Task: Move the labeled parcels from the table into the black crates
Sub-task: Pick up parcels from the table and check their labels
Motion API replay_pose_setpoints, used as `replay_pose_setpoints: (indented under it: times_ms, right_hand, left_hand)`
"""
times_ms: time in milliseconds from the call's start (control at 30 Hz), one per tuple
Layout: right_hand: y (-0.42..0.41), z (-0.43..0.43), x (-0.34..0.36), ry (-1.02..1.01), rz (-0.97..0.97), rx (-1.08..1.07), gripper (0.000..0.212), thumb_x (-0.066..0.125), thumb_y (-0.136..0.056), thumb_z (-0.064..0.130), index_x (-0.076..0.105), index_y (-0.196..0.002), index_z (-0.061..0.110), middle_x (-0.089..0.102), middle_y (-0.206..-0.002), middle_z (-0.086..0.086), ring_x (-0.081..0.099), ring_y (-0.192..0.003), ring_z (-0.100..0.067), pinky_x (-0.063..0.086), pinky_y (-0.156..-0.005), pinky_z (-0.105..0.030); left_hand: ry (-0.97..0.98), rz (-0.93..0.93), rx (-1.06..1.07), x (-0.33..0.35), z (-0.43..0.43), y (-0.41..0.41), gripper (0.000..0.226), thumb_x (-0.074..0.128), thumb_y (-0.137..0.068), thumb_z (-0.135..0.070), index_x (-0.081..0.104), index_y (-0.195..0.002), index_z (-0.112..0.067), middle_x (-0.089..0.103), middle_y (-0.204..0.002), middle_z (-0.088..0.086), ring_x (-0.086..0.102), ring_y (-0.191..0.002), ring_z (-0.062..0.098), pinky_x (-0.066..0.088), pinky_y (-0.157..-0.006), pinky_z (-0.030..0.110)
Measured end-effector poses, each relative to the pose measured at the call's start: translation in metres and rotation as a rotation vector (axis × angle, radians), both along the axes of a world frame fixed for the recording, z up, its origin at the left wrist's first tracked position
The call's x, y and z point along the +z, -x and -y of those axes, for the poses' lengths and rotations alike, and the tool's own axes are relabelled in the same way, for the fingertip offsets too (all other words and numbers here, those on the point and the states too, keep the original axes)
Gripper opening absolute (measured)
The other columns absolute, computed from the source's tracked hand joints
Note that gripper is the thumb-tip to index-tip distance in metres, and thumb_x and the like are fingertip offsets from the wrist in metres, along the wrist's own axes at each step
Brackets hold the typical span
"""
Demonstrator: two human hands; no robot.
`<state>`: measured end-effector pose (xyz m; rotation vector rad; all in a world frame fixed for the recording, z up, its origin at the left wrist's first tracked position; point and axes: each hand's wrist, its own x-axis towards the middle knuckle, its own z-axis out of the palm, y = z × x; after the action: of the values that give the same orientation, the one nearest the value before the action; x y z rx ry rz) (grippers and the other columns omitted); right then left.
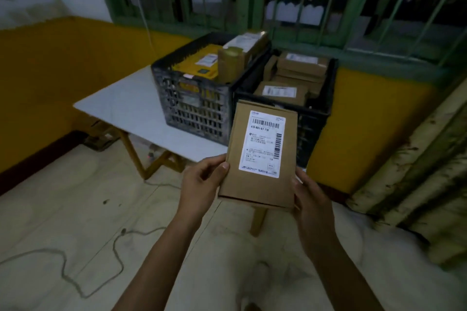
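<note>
I hold a flat brown cardboard parcel (260,182) with a white barcode label facing up, in front of the crates. My left hand (202,182) grips its lower left edge, thumb on top. My right hand (307,199) grips its lower right corner. Two black crates stand side by side on a white table (126,103). The left crate (192,103) holds a yellow parcel and brown boxes. The right crate (316,118) holds several labeled brown parcels.
A barred green window frame (252,7) runs behind the crates, above a yellow wall. A grey cable (75,270) snakes over the pale floor at the left. Rough wooden poles (417,171) lean at the right.
</note>
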<state>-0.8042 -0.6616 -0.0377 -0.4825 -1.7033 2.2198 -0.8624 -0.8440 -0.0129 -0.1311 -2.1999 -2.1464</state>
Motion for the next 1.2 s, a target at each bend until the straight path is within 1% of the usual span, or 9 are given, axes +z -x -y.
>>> replay_pose_setpoints:
  times_ms: [133,267,333,533,667,800,933,1067,1200]
  right_hand:
    - [0.082,-0.049,0.007,-0.027,0.005,-0.035,0.027,0.062,-0.084,0.027,0.068,-0.11,0.032,0.073,-0.109,0.008,0.069,-0.1,-0.012,0.056,-0.085,-0.041]
    - [0.172,-0.11,0.029,-0.088,0.037,-0.036,0.017,0.062,-0.091,0.025,0.072,-0.101,0.034,0.074,-0.099,0.012,0.07,-0.088,-0.007,0.057,-0.064,-0.024]
    - [0.215,-0.136,0.045,-0.089,0.079,-0.045,0.02,0.062,-0.091,0.027,0.072,-0.109,0.027,0.073,-0.105,0.006,0.069,-0.093,-0.009,0.055,-0.066,-0.024]
    - [0.312,-0.19,0.07,0.294,0.038,-0.138,0.026,0.055,-0.094,0.043,0.065,-0.099,0.02,0.073,-0.09,0.001,0.071,-0.077,-0.014,0.059,-0.069,-0.03]
    - [0.361,-0.197,0.05,0.012,0.098,-0.079,0.036,0.064,-0.091,0.023,0.058,-0.126,0.02,0.07,-0.114,0.0,0.068,-0.101,-0.019,0.058,-0.083,-0.039]
    - [0.405,-0.207,0.026,-0.133,0.265,-0.098,0.048,0.06,-0.09,0.001,0.052,-0.135,0.013,0.062,-0.128,-0.009,0.061,-0.112,-0.028,0.049,-0.098,-0.047]
    - [0.437,-0.216,0.002,-0.295,0.452,-0.12,0.044,0.05,-0.094,0.0,0.051,-0.136,0.012,0.059,-0.13,-0.012,0.058,-0.107,-0.025,0.049,-0.087,-0.033]
    - [0.446,-0.231,-0.005,-0.365,0.58,-0.063,0.041,0.045,-0.096,-0.002,0.052,-0.135,0.008,0.057,-0.132,-0.015,0.057,-0.109,-0.028,0.047,-0.084,-0.032]
    - [0.451,-0.231,-0.008,-0.356,0.593,-0.045,0.042,0.043,-0.095,-0.007,0.053,-0.133,0.006,0.058,-0.131,-0.018,0.057,-0.099,-0.025,0.048,-0.082,-0.034]
  left_hand:
    - [-0.004,0.024,-0.095,0.006,-0.036,0.091,0.017,0.058,-0.093,-0.019,0.073,-0.1,-0.023,0.075,-0.09,-0.011,0.07,-0.084,0.005,0.053,-0.066,0.016]
    - [-0.013,0.084,-0.213,0.023,-0.078,0.179,0.014,0.057,-0.094,-0.019,0.068,-0.102,-0.019,0.075,-0.084,-0.008,0.071,-0.075,0.007,0.052,-0.058,0.017]
    - [-0.061,0.202,-0.247,0.029,-0.101,0.217,0.015,0.061,-0.092,-0.018,0.061,-0.103,-0.027,0.074,-0.079,-0.009,0.071,-0.069,0.01,0.053,-0.054,0.02]
    - [-0.343,0.618,-0.401,0.024,-0.171,0.295,0.036,0.067,-0.086,-0.006,0.054,-0.114,-0.025,0.075,-0.091,0.001,0.073,-0.084,0.021,0.058,-0.063,0.027]
    - [-0.431,0.737,-0.306,0.013,-0.216,0.326,0.037,0.056,-0.092,0.003,0.053,-0.126,-0.012,0.066,-0.108,0.008,0.064,-0.099,0.023,0.06,-0.069,0.029]
    - [-0.481,0.948,-0.289,0.014,-0.228,0.35,0.02,0.054,-0.094,-0.003,0.06,-0.112,-0.009,0.062,-0.1,0.013,0.06,-0.088,0.024,0.055,-0.067,0.031]
    - [-0.507,1.008,-0.317,0.012,-0.22,0.375,0.012,0.052,-0.094,-0.015,0.063,-0.094,-0.021,0.063,-0.091,0.01,0.057,-0.082,0.03,0.054,-0.049,0.043]
    - [-0.567,1.055,-0.228,-0.004,-0.214,0.393,0.02,0.051,-0.096,-0.026,0.064,-0.111,-0.023,0.062,-0.103,0.011,0.055,-0.094,0.034,0.047,-0.066,0.054]
    - [-0.665,1.141,-0.165,-0.015,-0.209,0.406,0.025,0.041,-0.1,-0.029,0.061,-0.108,-0.016,0.062,-0.102,0.016,0.057,-0.093,0.035,0.047,-0.066,0.054]
